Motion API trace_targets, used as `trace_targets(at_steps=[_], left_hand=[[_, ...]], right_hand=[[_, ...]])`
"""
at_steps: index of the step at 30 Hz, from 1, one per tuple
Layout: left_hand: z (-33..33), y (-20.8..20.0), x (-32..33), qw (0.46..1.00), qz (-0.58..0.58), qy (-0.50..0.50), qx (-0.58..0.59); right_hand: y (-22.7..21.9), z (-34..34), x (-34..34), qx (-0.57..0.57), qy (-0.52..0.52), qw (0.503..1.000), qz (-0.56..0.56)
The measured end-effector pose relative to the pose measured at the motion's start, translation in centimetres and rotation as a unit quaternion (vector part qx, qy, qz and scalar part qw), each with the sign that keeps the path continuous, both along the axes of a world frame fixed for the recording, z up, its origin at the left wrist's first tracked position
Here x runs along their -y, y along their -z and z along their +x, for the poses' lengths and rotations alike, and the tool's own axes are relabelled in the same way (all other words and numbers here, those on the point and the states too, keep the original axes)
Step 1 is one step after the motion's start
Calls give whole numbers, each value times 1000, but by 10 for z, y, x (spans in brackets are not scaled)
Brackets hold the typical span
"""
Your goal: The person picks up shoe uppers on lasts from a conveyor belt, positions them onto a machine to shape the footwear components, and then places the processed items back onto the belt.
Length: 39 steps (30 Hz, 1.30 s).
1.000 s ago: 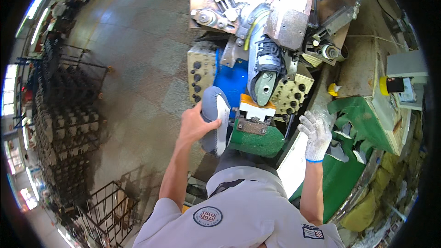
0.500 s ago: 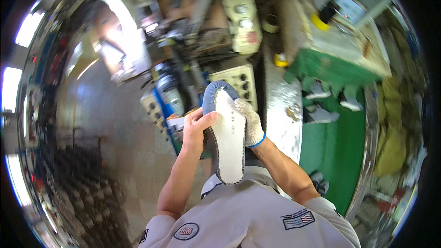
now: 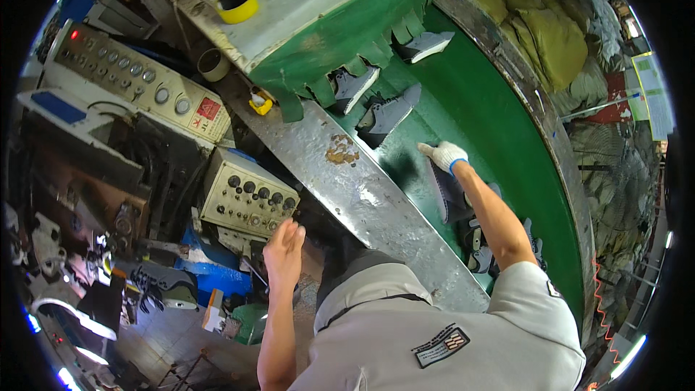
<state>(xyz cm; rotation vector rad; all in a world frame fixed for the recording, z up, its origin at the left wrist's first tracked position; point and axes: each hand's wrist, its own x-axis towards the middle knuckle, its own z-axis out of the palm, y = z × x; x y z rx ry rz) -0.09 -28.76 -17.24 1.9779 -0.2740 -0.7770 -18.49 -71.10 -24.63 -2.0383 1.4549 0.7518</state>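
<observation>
My right hand (image 3: 447, 154), in a white knit glove with a blue cuff, is closed around one end of a grey shoe (image 3: 450, 194) over the green belt (image 3: 499, 127). Part of that shoe is hidden behind my forearm. My bare left hand (image 3: 285, 245) hangs in front of a cream control box (image 3: 250, 195). Its fingers are loosely bent and slightly apart, with nothing visible in them. Beyond my right hand, another grey shoe (image 3: 389, 114) lies on the belt. Several more shoes rest near my right forearm.
A worn metal ledge (image 3: 362, 192) runs along the belt's left side. Ragged green flaps (image 3: 326, 65) hang at the far end, beneath a worktop with yellow tape (image 3: 237, 7). Machinery with a dial panel (image 3: 137, 76) stands at left. Olive sacks (image 3: 543, 36) lie beyond the belt's right rim.
My view has turned right toward the belt. The shoe that both hands held sole-up is now in my right hand, out over the belt. My left hand has let go of it.
</observation>
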Motion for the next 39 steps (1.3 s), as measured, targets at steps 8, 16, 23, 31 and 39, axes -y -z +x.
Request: trace_targets(at_steps=[8, 16, 23, 31, 39], left_hand=[[-19, 3, -23, 997, 64, 4, -46], [-2, -5, -59, 997, -18, -64, -50], [96, -15, -74, 973, -187, -128, -46], [115, -33, -232, 890, -264, -343, -143], [125, -40, -304, 805, -305, -509, -8]], right_hand=[[209, 105, 32, 399, 424, 813, -19], [126, 80, -65, 581, 389, 618, 360], [-37, 131, -286, 464, 361, 468, 659], [-118, 225, -425, 416, 138, 660, 610], [-101, 291, -516, 471, 25, 691, 547]])
